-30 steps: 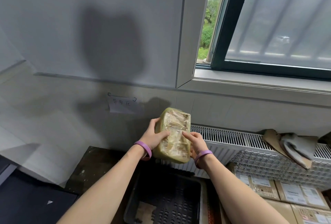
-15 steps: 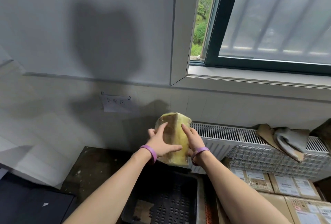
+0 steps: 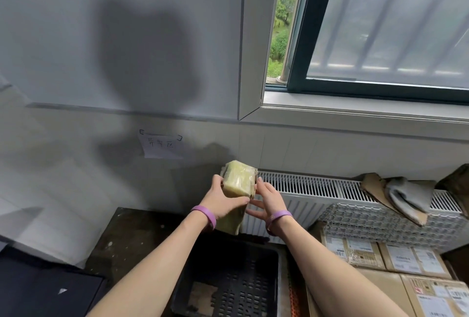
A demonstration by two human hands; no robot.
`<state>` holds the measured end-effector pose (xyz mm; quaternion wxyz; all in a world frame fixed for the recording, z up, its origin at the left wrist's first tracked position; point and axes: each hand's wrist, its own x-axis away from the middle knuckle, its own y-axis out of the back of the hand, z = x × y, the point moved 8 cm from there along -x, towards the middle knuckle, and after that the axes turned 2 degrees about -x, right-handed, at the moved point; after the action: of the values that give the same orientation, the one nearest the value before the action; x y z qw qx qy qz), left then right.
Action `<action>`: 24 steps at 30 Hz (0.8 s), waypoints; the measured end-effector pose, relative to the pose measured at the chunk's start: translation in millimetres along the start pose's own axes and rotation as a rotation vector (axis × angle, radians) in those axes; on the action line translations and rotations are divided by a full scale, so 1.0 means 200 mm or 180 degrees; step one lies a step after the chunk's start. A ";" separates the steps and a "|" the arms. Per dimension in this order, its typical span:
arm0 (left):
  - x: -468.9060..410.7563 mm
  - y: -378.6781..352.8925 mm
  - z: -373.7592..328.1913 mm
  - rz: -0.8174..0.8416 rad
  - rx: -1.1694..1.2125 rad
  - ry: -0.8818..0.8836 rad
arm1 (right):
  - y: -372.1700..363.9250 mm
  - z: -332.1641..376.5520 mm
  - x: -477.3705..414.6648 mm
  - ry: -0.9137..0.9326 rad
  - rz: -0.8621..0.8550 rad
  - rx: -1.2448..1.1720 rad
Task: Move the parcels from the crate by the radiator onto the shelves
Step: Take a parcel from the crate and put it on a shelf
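I hold a small yellowish parcel wrapped in clear tape, raised above the black plastic crate beside the white radiator. My left hand grips the parcel from the left, thumb across its front. On the parcel's right side, the fingers of my right hand lie straight and touch it. A scrap of brown card lies on the crate's slotted bottom. No shelves are in view.
Several labelled cardboard boxes are stacked at the right, under bubble wrap. Torn card and a grey cloth lie on the radiator top. A paper note hangs on the wall. A dark surface sits at lower left.
The parcel has been turned in my hands from its broad taped face to a narrower side. My left hand has moved across its front, and my right fingers have loosened.
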<state>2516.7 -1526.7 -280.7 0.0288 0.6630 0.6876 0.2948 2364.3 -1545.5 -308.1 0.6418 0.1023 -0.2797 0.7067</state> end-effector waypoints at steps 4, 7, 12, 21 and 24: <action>0.01 -0.02 0.00 0.0097 0.0049 0.0032 | 0.02 0.01 0.00 0.0113 -0.0042 0.0027; 0.02 -0.01 -0.01 0.0028 0.0128 0.0149 | 0.02 0.01 0.01 0.0187 0.0034 0.0169; 0.03 0.04 0.04 -0.0192 0.0442 0.0380 | -0.01 0.03 0.01 0.0278 0.0292 0.0345; 0.02 0.16 0.04 -0.0372 0.1302 0.0385 | 0.11 -0.03 -0.06 0.0230 -0.0255 0.1185; 0.02 0.13 0.05 -0.0269 0.1435 0.0344 | 0.14 -0.04 -0.06 0.0140 -0.0387 0.1648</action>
<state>2544.3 -1521.2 -275.6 -0.1445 0.6066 0.7637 0.1673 2341.6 -1551.5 -328.7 0.6414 0.2642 -0.0690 0.7169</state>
